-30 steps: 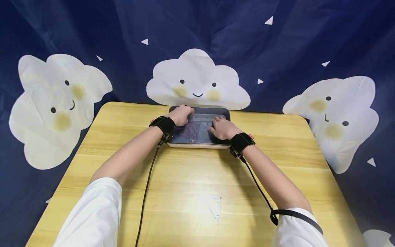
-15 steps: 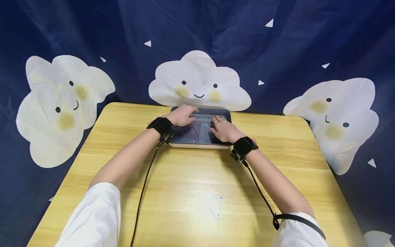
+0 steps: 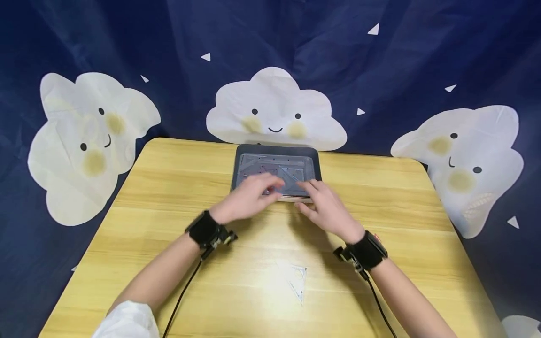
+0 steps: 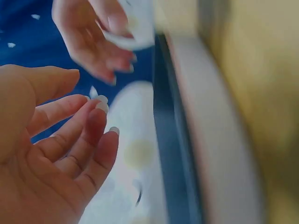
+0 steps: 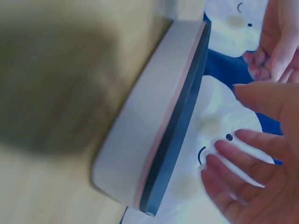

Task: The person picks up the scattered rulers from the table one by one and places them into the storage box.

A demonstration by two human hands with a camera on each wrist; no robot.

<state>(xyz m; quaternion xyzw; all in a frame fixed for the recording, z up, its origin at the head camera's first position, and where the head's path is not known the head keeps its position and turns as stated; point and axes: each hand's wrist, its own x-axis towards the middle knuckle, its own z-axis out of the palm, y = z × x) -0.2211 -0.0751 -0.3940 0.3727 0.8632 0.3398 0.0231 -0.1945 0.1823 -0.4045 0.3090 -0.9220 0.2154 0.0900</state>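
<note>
A: Both hands hover at the near edge of the tray, and neither holds anything. The left hand [image 3: 247, 199] has its fingers loose and spread, palm down, fingertips just over the tray's front rim.

B: The left wrist view agrees: palm bare, fingers [image 4: 88, 135] gently bent, nothing between them. The right hand [image 3: 327, 209]?

A: It's the same, with fingers relaxed and slightly apart, pointing towards the tray and gripping nothing. The right wrist view shows an open palm [image 5: 261, 177] beside the tray's rounded corner.

B: And the tray itself?

A: One dark grey rectangular tray with a pale rim [image 3: 238, 159], at the far middle of the yellow wooden table [image 3: 169, 178]. Inside lie clear plastic rulers [image 3: 274, 171]; a triangular one shows, but they overlap and I cannot count them.

B: Anything nearer?

A: One more clear plastic set square [image 3: 296, 279] lies flat on the table, well apart from the tray, between the two forearms.

B: The wrists?

A: Two black wrist straps [image 3: 204, 228], one on each arm, each with a black cable [image 3: 179, 295] trailing back. Behind the table hangs a dark blue cloth backdrop [image 3: 380, 61] with three smiling white clouds [image 3: 274, 110] in full sight.
</note>
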